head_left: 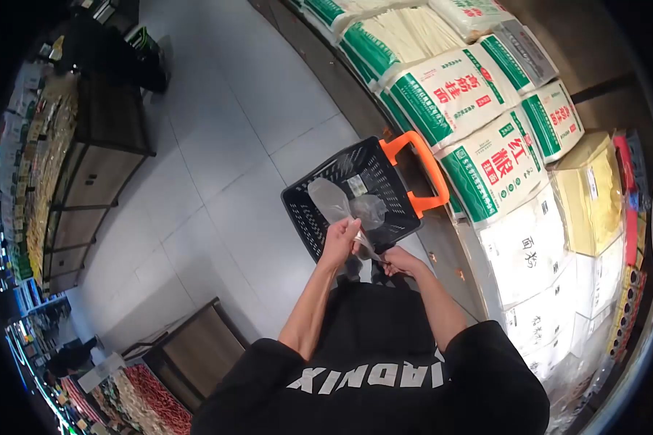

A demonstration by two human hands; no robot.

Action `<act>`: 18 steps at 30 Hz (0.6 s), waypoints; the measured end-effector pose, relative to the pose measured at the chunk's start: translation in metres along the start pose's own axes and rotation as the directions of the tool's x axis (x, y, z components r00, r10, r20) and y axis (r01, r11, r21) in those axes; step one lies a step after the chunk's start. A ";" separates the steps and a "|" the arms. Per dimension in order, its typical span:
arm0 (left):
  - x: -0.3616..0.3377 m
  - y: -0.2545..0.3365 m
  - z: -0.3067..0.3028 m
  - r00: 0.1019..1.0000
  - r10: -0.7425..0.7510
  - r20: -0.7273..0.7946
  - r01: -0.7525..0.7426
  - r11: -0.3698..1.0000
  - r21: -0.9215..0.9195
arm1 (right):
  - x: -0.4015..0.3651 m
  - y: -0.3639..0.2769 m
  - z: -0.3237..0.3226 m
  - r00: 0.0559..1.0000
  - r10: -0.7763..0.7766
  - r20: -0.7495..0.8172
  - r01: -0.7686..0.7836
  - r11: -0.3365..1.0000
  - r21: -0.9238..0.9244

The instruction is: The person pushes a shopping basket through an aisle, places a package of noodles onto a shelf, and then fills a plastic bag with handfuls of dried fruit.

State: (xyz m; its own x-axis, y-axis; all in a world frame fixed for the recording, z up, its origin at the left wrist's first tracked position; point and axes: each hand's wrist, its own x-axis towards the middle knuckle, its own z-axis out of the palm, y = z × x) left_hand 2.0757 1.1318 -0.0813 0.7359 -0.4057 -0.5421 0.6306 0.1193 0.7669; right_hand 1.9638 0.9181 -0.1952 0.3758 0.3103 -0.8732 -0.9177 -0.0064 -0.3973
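A translucent plastic bag (328, 199) stretches between my two hands, its wide end hanging over the black shopping basket (292, 210). My left hand (339, 241) is closed around the middle of the bag, thumb and fingers pinched together. Lower and to the right, my right hand (400, 261) grips the bag's twisted narrow end close to my body. Inside the basket, beside the held bag, lies a clear bundle (371, 211) with a whitish label (357, 185) near it. The basket's orange handle (434, 174) points right, toward the shelf.
Along the right runs a shelf stacked with green-and-white noodle packs (495, 164) and white sacks (528, 246). Grey floor tiles (218, 181) extend to the left. Brown display counters (94, 167) line the left side. A person in dark clothes (98, 47) is at the upper left.
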 end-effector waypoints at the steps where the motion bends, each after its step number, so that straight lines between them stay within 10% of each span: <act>1: -0.014 0.019 0.010 0.999 0.018 0.050 -0.018 1.000 -0.007 | -0.013 -0.011 0.014 0.996 -0.074 -0.045 0.074 0.997 -0.013; 9: -0.110 0.177 0.075 0.889 0.096 0.447 -0.092 0.995 -0.030 | -0.071 -0.106 0.014 0.842 -0.539 0.037 0.522 0.829 0.202; 11: -0.116 0.198 0.098 0.815 0.190 0.547 -0.096 0.976 -0.196 | -0.081 -0.114 0.002 0.482 -0.849 0.216 0.649 0.512 0.563; 13: -0.113 0.213 0.126 0.680 0.306 0.667 0.035 0.895 -0.446 | -0.123 -0.121 0.000 0.398 -0.874 0.279 0.552 0.472 0.688; 18: -0.096 0.197 0.181 0.765 0.442 0.469 -0.170 0.841 -0.514 | -0.157 -0.101 -0.019 0.222 -0.919 0.324 0.404 0.390 0.828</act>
State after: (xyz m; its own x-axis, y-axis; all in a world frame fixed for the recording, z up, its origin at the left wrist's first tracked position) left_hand 2.0847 1.0303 0.1838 0.7259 -0.6825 0.0853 0.5314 0.6352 0.5605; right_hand 1.9998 0.8519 -0.0231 0.8856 0.3831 0.2627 -0.3123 0.9096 -0.2738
